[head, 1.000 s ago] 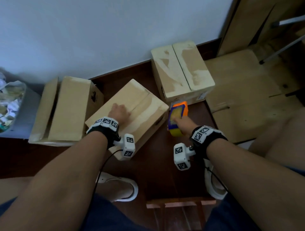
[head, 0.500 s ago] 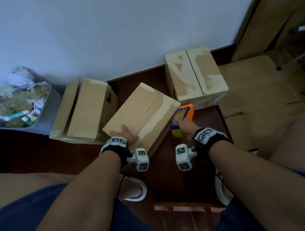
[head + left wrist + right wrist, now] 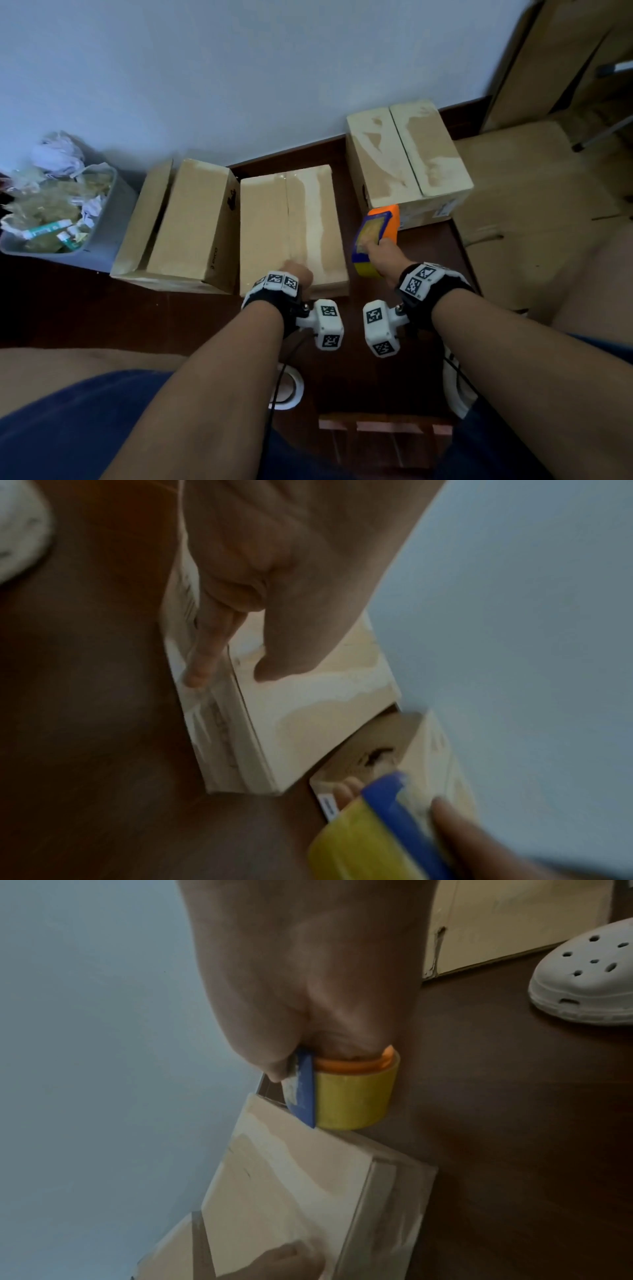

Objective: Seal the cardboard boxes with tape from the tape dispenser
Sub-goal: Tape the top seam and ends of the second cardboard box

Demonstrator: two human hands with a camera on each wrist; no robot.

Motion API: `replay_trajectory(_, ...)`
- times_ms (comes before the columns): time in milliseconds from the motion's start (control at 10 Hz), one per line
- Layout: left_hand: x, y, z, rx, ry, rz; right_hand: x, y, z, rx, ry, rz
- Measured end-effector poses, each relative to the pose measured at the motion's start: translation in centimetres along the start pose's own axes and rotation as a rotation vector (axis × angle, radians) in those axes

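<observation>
Three cardboard boxes stand in a row by the wall. My left hand holds the near edge of the middle box, thumb on its closed top flaps, fingers down its front face. A pale strip runs along the top beside the centre seam. My right hand grips the orange, blue and yellow tape dispenser just right of that box, above the floor. The left box has a flap standing open. The right box has its flaps closed.
A grey bin full of crumpled paper sits at the far left. Flattened cardboard covers the floor at the right. White clogs are on my feet near a wooden stool. The wall runs close behind the boxes.
The middle box has turned from a diagonal to square with the wall, beside the left box. My left hand slid from its top to its near edge. The dispenser stayed in my right hand.
</observation>
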State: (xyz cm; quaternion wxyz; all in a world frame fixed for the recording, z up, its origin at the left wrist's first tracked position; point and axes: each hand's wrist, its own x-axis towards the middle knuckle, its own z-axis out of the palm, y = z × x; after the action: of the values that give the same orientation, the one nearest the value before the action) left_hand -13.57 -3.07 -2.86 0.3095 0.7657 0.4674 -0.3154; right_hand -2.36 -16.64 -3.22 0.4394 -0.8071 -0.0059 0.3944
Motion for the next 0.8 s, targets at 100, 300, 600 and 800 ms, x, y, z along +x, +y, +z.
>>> replay_trajectory(100,2.0,0.5,-0.7,0.404,0.089,0.138,0.3,0.0,-0.8,0.019,0.044,-0.019)
replay_trajectory(300,4.5,-1.7,-1.0,0.477,0.204,0.162,0.3,1.0,-2.0,0.04,0.084,-0.043)
replay_trajectory(600,5.8,-0.2,-0.2,0.567,0.237,0.203,1.1,1.5,-3.3,0.185,0.039,0.016)
replay_trajectory(800,7.7,3.4,0.3,0.605,0.244,0.291,0.0,0.8,-4.4,0.284,-0.013,0.051)
